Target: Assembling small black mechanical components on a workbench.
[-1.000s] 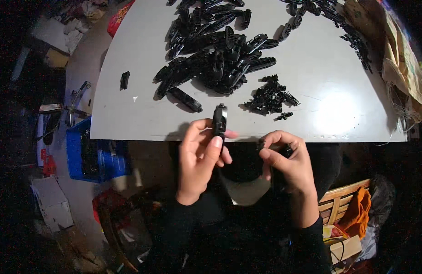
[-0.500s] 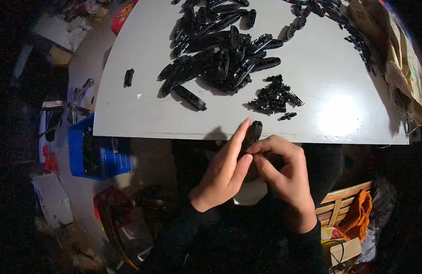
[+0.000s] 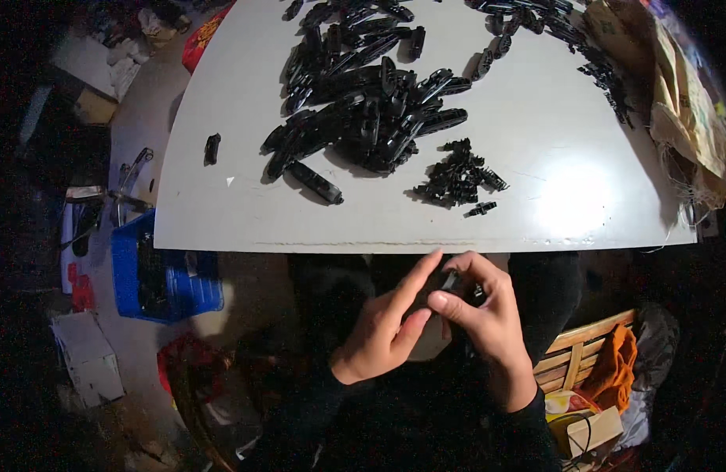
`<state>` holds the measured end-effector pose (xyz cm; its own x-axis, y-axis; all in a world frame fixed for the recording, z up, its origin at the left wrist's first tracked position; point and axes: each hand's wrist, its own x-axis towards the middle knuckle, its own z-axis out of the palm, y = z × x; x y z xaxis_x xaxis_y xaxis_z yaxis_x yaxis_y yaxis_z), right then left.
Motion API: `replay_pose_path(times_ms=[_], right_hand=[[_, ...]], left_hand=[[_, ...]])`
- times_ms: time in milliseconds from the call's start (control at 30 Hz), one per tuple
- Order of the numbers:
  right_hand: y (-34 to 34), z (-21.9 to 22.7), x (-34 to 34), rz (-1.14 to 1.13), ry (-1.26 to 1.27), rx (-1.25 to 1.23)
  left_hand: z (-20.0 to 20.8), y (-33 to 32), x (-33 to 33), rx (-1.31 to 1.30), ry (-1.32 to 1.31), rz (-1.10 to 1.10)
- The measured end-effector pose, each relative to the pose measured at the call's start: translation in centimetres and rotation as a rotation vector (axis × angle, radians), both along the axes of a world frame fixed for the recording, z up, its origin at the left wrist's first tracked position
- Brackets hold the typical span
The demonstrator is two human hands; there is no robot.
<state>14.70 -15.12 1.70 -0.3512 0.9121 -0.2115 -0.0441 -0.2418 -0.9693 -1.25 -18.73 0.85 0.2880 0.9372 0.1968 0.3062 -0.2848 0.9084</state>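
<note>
Just off the table's near edge, my right hand (image 3: 492, 315) pinches a black plastic part (image 3: 451, 280) between thumb and fingers. My left hand (image 3: 382, 334) is beside it on the left, fingers stretched out and thumb apart. Whether its fingertips touch the part, I cannot tell. Beyond my hands lies a small heap of black plastic clips (image 3: 457, 177), with a single clip (image 3: 481, 209) apart from it on the near side. Farther back is a big pile of long black plastic housings (image 3: 363, 118). One housing (image 3: 316, 183) sticks out at the pile's near side.
The white table (image 3: 292, 228) has a lone black piece (image 3: 212, 149) at left and more black parts (image 3: 606, 82) at far right, beside a brown sack (image 3: 677, 102). A blue crate (image 3: 194, 291) stands low at left. A wooden slatted chair (image 3: 571, 358) is at lower right.
The black part has come nearer to me, from over the table edge to below it, and is now turned in my right hand's fingers. My view has shifted slightly.
</note>
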Motion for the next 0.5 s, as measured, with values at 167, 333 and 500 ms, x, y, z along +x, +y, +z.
replay_pose_path(times_ms=[167,333,500], right_hand=[[-0.8,-0.8,0.6,0.106,-0.141,0.011],[1.1,1.3,1.8,-0.037,-0.445,0.534],[5.2,-0.4,0.7,-0.074,-1.077,0.713]], left_hand=[[-0.4,-1.2,-0.2,-0.108,-0.018,-0.004],[0.3,1.8,-4.7,0.349,0.565,0.419],[0.7,5.5,-7.4,0.338,0.967,0.55]])
